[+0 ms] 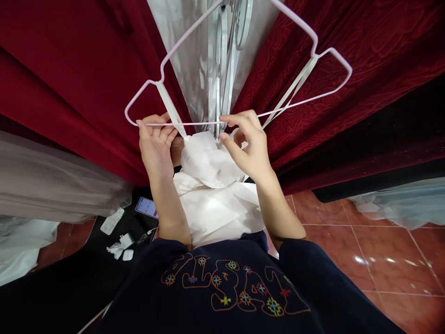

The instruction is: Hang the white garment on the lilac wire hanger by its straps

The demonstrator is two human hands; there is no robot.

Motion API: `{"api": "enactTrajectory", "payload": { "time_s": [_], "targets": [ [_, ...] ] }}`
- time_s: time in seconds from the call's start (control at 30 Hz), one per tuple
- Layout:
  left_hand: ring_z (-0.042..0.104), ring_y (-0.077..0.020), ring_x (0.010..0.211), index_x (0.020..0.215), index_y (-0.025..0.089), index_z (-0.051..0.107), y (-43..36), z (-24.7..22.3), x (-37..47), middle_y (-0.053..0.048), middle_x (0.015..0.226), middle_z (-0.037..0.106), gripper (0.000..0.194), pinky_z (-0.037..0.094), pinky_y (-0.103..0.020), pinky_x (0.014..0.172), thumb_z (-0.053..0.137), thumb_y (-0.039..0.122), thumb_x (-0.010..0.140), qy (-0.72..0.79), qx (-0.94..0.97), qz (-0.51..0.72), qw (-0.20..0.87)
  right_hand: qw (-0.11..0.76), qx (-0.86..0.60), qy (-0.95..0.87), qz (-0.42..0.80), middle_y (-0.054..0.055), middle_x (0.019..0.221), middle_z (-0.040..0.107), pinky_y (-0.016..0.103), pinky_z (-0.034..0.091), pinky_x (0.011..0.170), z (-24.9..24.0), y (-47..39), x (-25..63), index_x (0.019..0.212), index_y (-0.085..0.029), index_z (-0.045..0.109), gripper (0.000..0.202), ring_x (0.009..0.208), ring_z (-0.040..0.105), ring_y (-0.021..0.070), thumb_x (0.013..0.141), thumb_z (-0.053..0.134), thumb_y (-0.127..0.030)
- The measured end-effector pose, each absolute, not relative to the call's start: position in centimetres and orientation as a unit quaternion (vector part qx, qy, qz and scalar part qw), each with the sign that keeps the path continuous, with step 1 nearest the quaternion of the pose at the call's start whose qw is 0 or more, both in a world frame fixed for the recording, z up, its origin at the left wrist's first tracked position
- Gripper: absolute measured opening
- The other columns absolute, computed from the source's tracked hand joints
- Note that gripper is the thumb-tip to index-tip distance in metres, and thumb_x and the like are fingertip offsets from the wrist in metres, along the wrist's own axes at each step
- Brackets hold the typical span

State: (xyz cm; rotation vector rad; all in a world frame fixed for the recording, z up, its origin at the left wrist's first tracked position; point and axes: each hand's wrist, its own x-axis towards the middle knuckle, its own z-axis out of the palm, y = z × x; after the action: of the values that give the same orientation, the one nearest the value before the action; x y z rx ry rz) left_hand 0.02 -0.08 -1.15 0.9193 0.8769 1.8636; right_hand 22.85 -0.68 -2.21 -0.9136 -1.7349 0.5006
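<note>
Navy shirt (pixel 146 297) was closest, then white cloth (pixel 222 208), bunched up and looped by straps (pixel 169 104) onto the hanger (pixel 200 124). Its bottom bar ran side to side: left hand (pixel 156 150) at the left end, couldn't tell if pinching; right hand (pixel 253 148) nearer the middle, index touching, thumb apart. Red curtains (pixel 86 69) behind.

No word, brand or number can be read for certain. At 6 o'clock, the shirt (pixel 239 260) carries a row of coloured, letter-like outlines, their reading unclear from this angle. Toward 8 o'clock, the phone (pixel 147 207) shows a lit screen with characters too small to make out.
</note>
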Motion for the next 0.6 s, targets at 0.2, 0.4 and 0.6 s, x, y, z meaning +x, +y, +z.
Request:
{"api": "enactTrajectory", "payload": {
  "time_s": [0.2,0.4,0.6],
  "targets": [
    [0.065,-0.0184,0.074,0.094,0.021,0.082,-2.7,-0.4,-0.2,-0.01,0.096,0.078,0.044,0.048,-0.03,0.06,0.074,0.062,0.103,0.455,0.545,0.569,0.416,0.588,-0.401,-0.672,0.203,0.004,0.108,0.067,0.035,0.062,0.081,-2.8,-0.2,22.0,0.122,-0.032,0.08,0.033,0.092,0.063,0.0154,0.107,0.062,-0.055],
    [0.03,-0.0095,0.043,0.117,0.025,0.089,-4.5,4.9,-0.7,-0.01,0.114,0.085,0.057,0.017,-0.034,0.036,0.078,0.076,0.094,0.271,0.56,0.611,0.491,0.629,-0.406,-0.636,0.186,0.004,0.102,0.068,0.033,0.058,0.077,-3.4,0.4,20.7,0.108,-0.026,0.08,0.036,0.092,0.064,0.0143,0.11,0.057,-0.055],
    [0.047,-0.0099,0.062,0.118,0.023,0.086,-2.5,3.7,-3.5,-0.005,0.138,0.08,0.056,0.029,-0.027,0.043,0.066,0.073,0.102,0.316,0.396,0.796,0.332,0.643,-0.412,-0.625,0.163,0.003,0.101,0.067,0.033,0.057,0.077,-3.9,0.3,20.8,0.11,-0.026,0.081,0.034,0.089,0.063,0.0132,0.11,0.058,-0.052]
  ]
}}
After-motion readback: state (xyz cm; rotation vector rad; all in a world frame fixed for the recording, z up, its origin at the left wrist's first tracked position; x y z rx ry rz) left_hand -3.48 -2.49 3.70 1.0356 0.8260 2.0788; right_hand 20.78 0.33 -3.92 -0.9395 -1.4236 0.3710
